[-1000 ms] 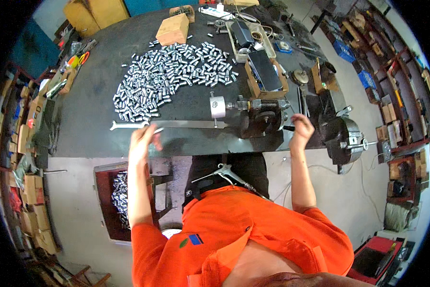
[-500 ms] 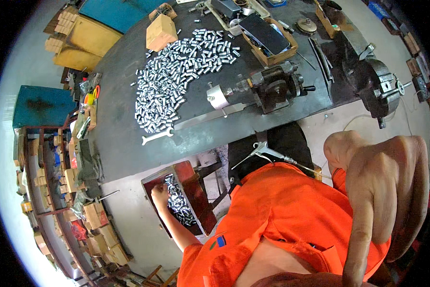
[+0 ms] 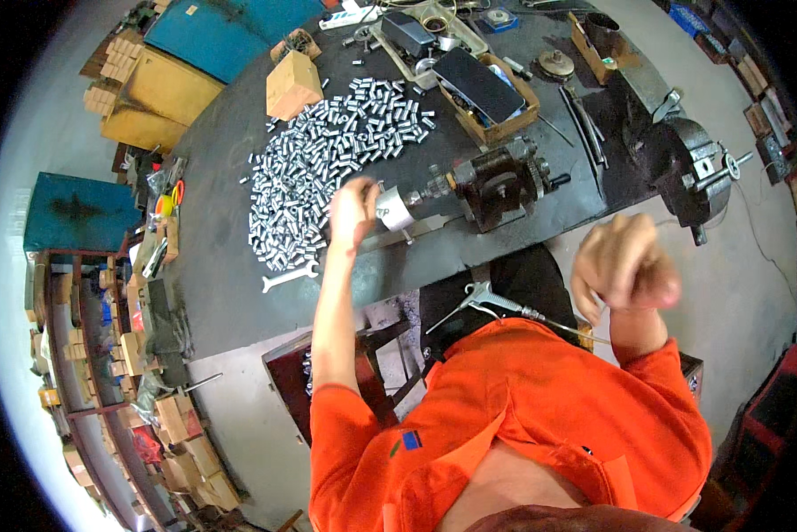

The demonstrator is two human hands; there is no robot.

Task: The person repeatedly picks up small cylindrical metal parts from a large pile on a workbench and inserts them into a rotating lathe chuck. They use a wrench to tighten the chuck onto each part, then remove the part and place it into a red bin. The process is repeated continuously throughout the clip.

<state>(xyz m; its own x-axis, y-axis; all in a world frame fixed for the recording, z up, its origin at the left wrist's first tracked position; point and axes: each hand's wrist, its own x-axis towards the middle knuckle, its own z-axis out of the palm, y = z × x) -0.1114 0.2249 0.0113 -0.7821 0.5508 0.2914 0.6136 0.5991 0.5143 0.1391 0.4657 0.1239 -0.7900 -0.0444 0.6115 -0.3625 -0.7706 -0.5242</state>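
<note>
My left hand (image 3: 354, 211) is at the open face of a silver cylindrical chuck (image 3: 395, 209), fingers closed together. Whatever they hold is hidden. The chuck sits on the left end of a dark metal bench fixture (image 3: 503, 188) with a gear and a side handle. Left of the hand spreads a large pile of short shiny metal sleeves (image 3: 301, 173). My right hand (image 3: 625, 266) hovers in front of the table's edge, fingers bent and smeared by motion. An air blow gun (image 3: 487, 297) lies across my lap, its hose running right.
An open-end wrench (image 3: 289, 277) lies near the table's front edge. Below, my left arm partly covers a dark red box (image 3: 288, 390). A wooden block (image 3: 294, 86), a phone (image 3: 478, 84) on a wooden box (image 3: 496, 133) and a round vise-like chuck (image 3: 691, 168) stand around the table.
My left hand has risen from the box of metal sleeves to the silver chuck. My right hand has moved away from the camera, toward the table's edge.
</note>
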